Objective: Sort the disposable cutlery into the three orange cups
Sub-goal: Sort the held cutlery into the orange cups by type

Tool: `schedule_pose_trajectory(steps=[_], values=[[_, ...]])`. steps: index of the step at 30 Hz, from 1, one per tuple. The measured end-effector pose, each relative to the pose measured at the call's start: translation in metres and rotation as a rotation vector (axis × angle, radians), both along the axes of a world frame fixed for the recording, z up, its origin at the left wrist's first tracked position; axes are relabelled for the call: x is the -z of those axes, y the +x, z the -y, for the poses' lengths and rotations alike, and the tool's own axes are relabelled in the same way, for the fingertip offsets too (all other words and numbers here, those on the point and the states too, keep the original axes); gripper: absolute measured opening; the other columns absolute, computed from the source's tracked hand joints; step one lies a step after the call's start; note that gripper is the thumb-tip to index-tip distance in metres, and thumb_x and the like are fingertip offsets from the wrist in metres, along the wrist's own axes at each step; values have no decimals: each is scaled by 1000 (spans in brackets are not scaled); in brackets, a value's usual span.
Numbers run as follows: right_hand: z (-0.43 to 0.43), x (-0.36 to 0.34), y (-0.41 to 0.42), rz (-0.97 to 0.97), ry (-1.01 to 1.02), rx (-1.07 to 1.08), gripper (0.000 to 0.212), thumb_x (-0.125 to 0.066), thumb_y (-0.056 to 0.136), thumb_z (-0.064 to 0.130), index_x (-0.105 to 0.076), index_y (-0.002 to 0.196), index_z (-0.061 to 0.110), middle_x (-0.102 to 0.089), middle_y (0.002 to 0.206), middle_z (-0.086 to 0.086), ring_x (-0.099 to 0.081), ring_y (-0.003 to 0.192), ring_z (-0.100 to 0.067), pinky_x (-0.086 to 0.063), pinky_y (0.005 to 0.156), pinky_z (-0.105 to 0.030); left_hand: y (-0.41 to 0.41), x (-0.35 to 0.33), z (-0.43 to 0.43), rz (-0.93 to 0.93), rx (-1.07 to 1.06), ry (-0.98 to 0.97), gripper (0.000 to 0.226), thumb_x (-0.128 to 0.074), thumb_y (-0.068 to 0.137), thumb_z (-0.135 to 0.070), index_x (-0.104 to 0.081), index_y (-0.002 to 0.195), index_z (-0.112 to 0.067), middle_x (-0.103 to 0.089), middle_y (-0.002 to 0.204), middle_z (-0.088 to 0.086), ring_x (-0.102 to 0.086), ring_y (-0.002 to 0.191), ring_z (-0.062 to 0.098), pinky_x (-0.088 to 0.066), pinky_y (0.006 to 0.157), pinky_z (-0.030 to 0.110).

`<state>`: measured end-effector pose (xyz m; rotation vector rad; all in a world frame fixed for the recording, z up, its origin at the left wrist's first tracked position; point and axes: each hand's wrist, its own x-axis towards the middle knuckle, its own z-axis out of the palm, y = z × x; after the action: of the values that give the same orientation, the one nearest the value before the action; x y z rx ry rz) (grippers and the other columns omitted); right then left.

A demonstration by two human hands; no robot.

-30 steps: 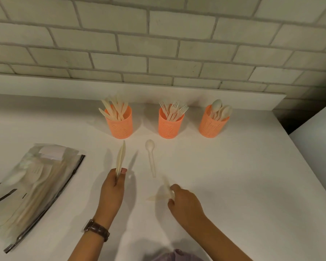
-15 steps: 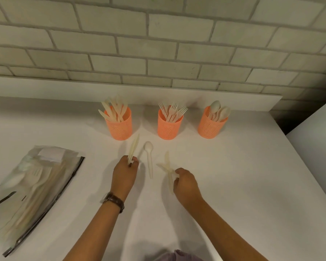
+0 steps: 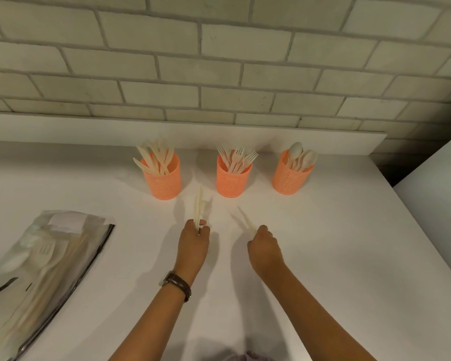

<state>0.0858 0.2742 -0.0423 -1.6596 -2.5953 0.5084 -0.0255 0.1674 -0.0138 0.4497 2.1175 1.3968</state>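
Left hand fingers are pinched on upright pale cutlery, held just before the knife cup. Right hand fingers are curled around blurred pieces; type cannot be told. Fork cup and spoon cup are stood further right along the white counter. A cutlery bag is laid far left.

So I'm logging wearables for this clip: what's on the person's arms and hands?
Both forearms are bare, with no sleeves in view. The left hand has a wristwatch on a dark brown strap at the wrist. The right hand and its wrist carry nothing. No gloves or rings can be seen.
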Motion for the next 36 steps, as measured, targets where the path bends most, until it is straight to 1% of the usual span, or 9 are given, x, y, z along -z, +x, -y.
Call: schedule_pose_trajectory(steps=[4,9,15,18,23,26,28,31,36], values=[[8,-21,-5,-335,-303,-106,7,-37,96,7,-40,89,6,-43,74,-1,-44,63,-11,-36,55,-21,32,-4,-7,296,23,155,19,-39,95,-15,-52,110,-16,-55,95,-5,-50,77,11,-38,64,19],[44,-37,-24,-602,-262,-161,11,-45,92,6,-48,81,8,-49,81,-6,-48,70,-11,-42,67,-23,41,-16,-9,154,52,273,22,-34,99,-10,-49,87,-20,-57,84,1,-56,79,10,-43,64,7],[49,-44,-46,-353,350,-548,23,-53,80,17,-75,89,15,-64,117,-7,-55,101,-32,-50,76,-41,5,-24,19,163,128,289,27,-27,101,-15,-48,119,-19,-54,85,-8,-53,67,-10,-39,59,1],[48,-67,-67,-103,154,-735,26,-53,87,25,-73,101,14,-61,121,-4,-49,109,-30,-40,87,-37,-8,-27,38,204,156,254,25,-28,101,-21,-50,111,-21,-51,78,-8,-49,58,-15,-38,58,2],[40,-87,-89,64,-392,-842,32,-75,71,40,-75,91,16,-69,94,-3,-56,75,-14,-38,64,-25,-19,-22,67,246,97,129,27,-37,98,-36,-58,98,-19,-61,86,-6,-58,83,8,-40,71,18],[34,-87,-89,-106,-676,-752,38,-84,63,36,-74,96,20,-71,94,3,-61,79,-7,-45,75,-20,-29,-18,75,218,-54,91,24,-39,97,-36,-56,89,-22,-56,78,-4,-50,73,15,-38,67,26],[22,-74,-96,-212,-539,-564,32,-82,69,35,-73,91,15,-69,91,-3,-61,76,-15,-46,71,-26,-33,-18,76,227,-85,127,19,-40,97,-35,-56,93,-26,-54,82,-2,-45,70,14,-38,69,26],[7,-48,-98,20,-293,-299,43,-64,82,49,-60,98,10,-66,102,-9,-60,81,-24,-42,69,-29,-34,-25,75,347,-89,256,26,-43,95,-35,-58,109,-19,-50,79,-3,-42,67,13,-38,68,24],[6,-14,-97,-38,-278,-207,41,-68,83,33,-58,112,6,-62,115,-11,-61,105,-27,-46,82,-31,-32,-30,72,514,5,371,25,-43,96,-30,-58,110,-17,-42,66,-6,-38,60,10,-37,66,23]])
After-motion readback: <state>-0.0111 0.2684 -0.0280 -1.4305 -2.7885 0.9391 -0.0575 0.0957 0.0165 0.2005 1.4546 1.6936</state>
